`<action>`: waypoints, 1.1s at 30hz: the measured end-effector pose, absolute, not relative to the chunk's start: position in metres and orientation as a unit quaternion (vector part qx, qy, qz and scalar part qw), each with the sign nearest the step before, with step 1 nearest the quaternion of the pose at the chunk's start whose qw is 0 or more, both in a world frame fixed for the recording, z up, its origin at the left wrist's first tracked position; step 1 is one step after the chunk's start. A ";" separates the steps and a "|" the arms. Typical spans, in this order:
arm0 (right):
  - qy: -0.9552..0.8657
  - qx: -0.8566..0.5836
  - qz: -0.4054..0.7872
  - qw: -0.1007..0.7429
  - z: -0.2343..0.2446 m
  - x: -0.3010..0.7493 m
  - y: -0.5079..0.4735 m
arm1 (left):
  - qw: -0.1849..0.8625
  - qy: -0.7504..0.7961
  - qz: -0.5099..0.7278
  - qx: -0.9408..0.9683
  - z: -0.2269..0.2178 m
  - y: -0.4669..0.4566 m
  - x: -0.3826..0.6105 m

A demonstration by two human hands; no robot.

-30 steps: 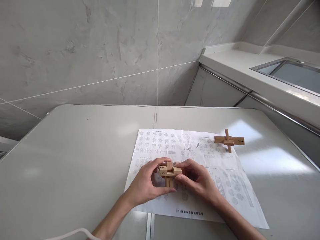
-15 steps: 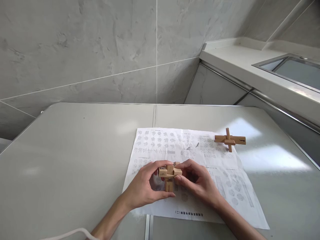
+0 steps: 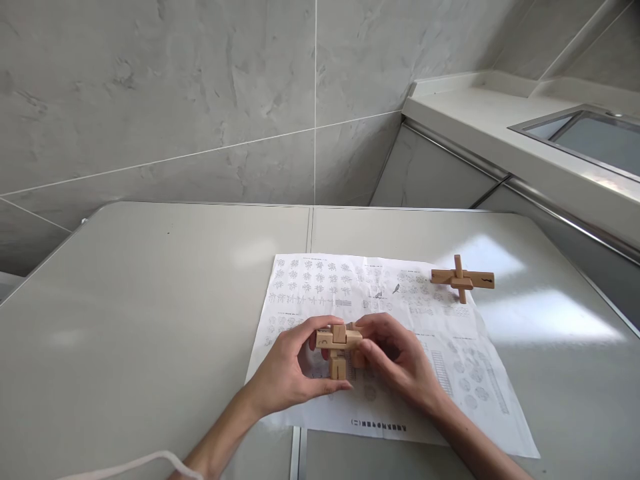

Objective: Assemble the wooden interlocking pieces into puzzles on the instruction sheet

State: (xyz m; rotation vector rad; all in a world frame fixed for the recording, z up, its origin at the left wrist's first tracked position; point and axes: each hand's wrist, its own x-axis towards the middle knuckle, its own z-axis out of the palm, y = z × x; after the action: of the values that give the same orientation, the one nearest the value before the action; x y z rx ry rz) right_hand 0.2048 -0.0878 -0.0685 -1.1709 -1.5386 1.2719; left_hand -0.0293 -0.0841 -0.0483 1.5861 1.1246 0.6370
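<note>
A wooden burr puzzle of interlocking light-brown blocks is held between my two hands above a printed instruction sheet. Dark marks are visible on some block faces. My left hand grips the puzzle from the left, its fingers over the top and the thumb under the lower block. On the other side, my right hand pinches the puzzle's right end between thumb and fingers. Its fingertips partly hide the blocks behind.
A second wooden puzzle, cross-shaped, lies over the sheet's upper right edge. The pale table has a seam down its middle. A white cord crosses the lower left. Behind are a tiled wall and a white counter.
The puzzle has tilted slightly between my hands, and its upper centre block shows higher. My right thumb has shifted a little to the right and up. My left hand keeps its grip.
</note>
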 end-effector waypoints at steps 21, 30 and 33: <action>-0.762 -0.543 0.186 0.299 -0.083 0.202 -0.098 | 0.539 0.503 0.328 0.591 -0.051 -0.084 -0.026; -0.697 -0.548 0.298 0.354 -0.076 0.205 -0.101 | 0.523 0.511 0.319 0.602 -0.050 -0.084 -0.026; -0.667 -0.530 0.351 0.389 -0.073 0.208 -0.099 | 0.522 0.510 0.320 0.604 -0.051 -0.085 -0.026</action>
State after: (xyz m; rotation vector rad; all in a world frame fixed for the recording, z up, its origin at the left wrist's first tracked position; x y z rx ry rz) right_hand 0.2077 -0.0993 -0.0730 -1.3488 -1.6962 0.8915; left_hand -0.0262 -0.0846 -0.0510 1.4458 1.2225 0.7656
